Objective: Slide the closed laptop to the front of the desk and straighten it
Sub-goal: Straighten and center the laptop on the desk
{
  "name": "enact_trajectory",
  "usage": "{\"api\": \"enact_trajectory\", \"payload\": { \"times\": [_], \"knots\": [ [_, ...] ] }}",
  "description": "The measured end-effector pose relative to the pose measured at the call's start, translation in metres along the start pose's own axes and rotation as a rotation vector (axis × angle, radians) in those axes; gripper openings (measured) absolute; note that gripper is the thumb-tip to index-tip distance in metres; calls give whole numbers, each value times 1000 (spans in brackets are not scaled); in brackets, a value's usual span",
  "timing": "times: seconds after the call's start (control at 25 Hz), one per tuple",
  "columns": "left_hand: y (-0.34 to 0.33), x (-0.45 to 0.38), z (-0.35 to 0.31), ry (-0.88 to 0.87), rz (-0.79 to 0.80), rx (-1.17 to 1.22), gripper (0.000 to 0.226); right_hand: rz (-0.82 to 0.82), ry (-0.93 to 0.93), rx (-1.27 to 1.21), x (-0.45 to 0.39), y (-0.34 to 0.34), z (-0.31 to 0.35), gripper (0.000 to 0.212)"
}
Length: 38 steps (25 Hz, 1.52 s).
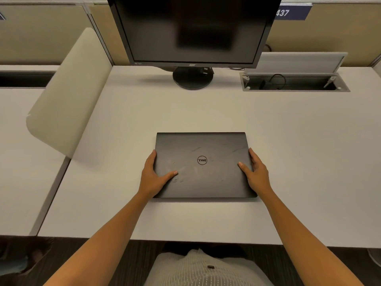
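A closed black laptop (203, 149) with a round logo lies flat on the white desk (299, 162), a little in from the front edge, its sides roughly square to the desk. My left hand (153, 175) grips its left edge, thumb on the lid and fingers along the side. My right hand (256, 172) holds the right edge the same way, thumb resting on the lid. Both forearms reach in from below.
A dark monitor (193, 29) on a round stand (192, 78) is at the back. An open cable hatch (294, 81) with a flap up sits back right. A curved beige divider panel (68, 96) rises along the desk's left side. Bare desk lies around the laptop.
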<state>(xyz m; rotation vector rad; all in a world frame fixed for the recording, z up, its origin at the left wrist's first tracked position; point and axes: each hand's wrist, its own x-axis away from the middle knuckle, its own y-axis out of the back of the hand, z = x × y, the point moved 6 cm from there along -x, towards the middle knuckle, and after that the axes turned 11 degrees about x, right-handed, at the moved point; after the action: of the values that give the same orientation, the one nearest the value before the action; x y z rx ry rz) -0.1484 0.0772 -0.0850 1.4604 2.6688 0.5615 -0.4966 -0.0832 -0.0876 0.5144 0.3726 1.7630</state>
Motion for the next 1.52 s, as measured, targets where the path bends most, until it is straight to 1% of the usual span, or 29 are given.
{"api": "enact_trajectory", "payload": {
  "times": [0.24, 0.44, 0.72, 0.88, 1.2, 1.52],
  "knots": [
    [1, 2, 0, -16, 20, -10, 115, -38, -37, -32, 21, 0, -7, 72],
    [2, 4, 1, 0, 26, 6, 115, -36, -21, -41, 26, 0, -6, 71],
    [-5, 21, 2, 21, 4, 52, 113, -2, 27, 54, 17, 7, -7, 69],
    [-6, 22, 2, 34, 0, 52, 114, -4, 25, 67, 16, 7, -10, 69],
    [-5, 22, 5, 42, -23, 83, 115, 14, 2, -25, 16, 10, -8, 70],
    [-2, 22, 5, 44, -21, 99, 116, -13, -7, -81, 24, 9, -8, 68]
  ]
}}
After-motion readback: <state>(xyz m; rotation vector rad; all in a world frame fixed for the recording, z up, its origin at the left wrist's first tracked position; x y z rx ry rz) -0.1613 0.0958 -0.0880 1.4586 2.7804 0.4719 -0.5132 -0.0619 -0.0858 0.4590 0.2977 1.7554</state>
